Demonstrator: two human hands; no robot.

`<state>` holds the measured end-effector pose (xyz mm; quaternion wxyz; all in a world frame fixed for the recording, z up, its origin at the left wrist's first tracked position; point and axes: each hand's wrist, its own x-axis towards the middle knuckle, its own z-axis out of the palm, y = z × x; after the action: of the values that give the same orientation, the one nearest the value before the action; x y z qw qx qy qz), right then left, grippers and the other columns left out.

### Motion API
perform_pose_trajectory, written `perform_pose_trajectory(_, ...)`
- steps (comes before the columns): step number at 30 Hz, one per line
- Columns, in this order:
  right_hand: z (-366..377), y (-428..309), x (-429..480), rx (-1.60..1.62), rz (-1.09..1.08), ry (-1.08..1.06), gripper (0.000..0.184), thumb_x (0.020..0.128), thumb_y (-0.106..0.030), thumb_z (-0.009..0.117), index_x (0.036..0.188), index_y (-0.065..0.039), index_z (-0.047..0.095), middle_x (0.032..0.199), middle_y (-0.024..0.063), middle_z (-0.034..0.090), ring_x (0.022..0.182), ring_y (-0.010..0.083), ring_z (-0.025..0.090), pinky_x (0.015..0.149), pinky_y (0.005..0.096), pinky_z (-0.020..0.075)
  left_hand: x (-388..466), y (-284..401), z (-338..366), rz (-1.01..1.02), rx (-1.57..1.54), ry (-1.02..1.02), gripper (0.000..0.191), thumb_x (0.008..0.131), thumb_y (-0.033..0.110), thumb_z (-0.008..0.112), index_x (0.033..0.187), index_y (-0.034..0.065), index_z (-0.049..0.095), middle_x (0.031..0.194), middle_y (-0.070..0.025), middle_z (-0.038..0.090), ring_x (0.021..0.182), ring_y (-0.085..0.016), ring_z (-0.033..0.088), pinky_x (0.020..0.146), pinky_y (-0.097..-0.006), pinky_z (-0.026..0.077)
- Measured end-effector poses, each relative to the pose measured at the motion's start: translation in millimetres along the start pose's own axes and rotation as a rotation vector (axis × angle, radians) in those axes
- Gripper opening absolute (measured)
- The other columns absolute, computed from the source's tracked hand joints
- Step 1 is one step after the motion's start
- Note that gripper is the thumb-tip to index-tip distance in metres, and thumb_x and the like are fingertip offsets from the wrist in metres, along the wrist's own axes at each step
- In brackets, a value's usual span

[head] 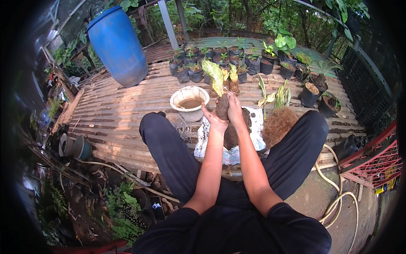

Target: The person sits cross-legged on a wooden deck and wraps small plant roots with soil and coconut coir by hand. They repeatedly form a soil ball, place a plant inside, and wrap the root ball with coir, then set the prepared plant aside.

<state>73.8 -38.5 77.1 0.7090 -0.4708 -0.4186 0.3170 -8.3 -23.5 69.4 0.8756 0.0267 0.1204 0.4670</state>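
My left hand (214, 118) and my right hand (234, 108) are pressed around an elongated lump of wet dark soil (222, 107). From the lump's top rises a variegated yellow-green leaf (214, 76). Beneath my wrists, more dark soil (233, 136) lies heaped on a white plastic sheet (256, 131). A whitish basin of murky water (190, 104) stands to the left of my hands. Right of the sheet is a pile of brown fibre (280, 124), with loose variegated leaves (282, 95) just beyond it. Fibre-wrapped leaf cuttings (233, 85) stand behind my hands.
Corrugated metal sheeting (117, 114) forms the surface. Several black-bagged seedlings (195, 74) and potted plants (309, 95) stand at the back and right. A blue plastic barrel (119, 47) stands back left. A hose (336, 193) and red plastic crate (374, 162) are at the right.
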Motion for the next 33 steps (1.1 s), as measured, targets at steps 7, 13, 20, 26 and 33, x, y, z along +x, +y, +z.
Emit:
perform_pose_trajectory(7,12,-13,-13,-0.297,-0.185,-0.012,0.045,0.089,-0.029,0.069,0.12,0.002,0.059,0.103,0.014,0.068,0.094,0.0205,0.064,0.086,0.0334,0.0488,4,2,-5,0.035,-0.002,0.021,0.08,0.078,0.074,0.051,0.124,0.0084,0.054,0.127,-0.0131,0.058,0.116,-0.03,0.056,0.102,-0.0466,0.042)
perform_pose_trajectory(13,15,-38,-19,-0.467,-0.173,-0.044,0.047,0.083,-0.032,0.074,0.114,0.002,0.064,0.1,0.0229,0.069,0.096,0.0341,0.067,0.085,0.0392,0.0508,13,1,-17,0.033,-0.062,-0.072,0.081,0.081,0.071,0.05,0.133,0.0092,0.049,0.129,-0.014,0.055,0.117,-0.032,0.055,0.103,-0.0471,0.042)
perform_pose_trajectory(20,22,-62,-20,-0.574,-0.442,0.035,0.046,0.077,-0.03,0.078,0.108,0.002,0.066,0.1,0.0222,0.07,0.091,0.0308,0.07,0.08,0.0381,0.0528,1,3,-4,0.119,0.062,-0.148,0.077,0.083,0.068,0.05,0.132,0.0091,0.049,0.128,-0.0134,0.056,0.116,-0.032,0.055,0.102,-0.0469,0.043)
perform_pose_trajectory(26,14,-53,-14,-0.685,-0.191,-0.032,0.056,0.073,-0.036,0.08,0.11,0.004,0.066,0.095,0.0243,0.07,0.093,0.0357,0.069,0.082,0.0399,0.0525,7,10,-3,0.034,0.016,-0.152,0.074,0.082,0.067,0.053,0.126,0.009,0.053,0.124,-0.0124,0.058,0.112,-0.03,0.057,0.099,-0.0463,0.045)
perform_pose_trajectory(33,11,-14,-12,-0.616,-0.267,0.03,0.064,0.08,-0.044,0.074,0.114,0.009,0.061,0.101,0.0241,0.069,0.095,0.0349,0.066,0.087,0.0389,0.0505,-2,16,0,0.062,0.065,-0.003,0.072,0.081,0.067,0.054,0.12,0.007,0.057,0.119,-0.0109,0.061,0.108,-0.028,0.059,0.098,-0.0442,0.045)
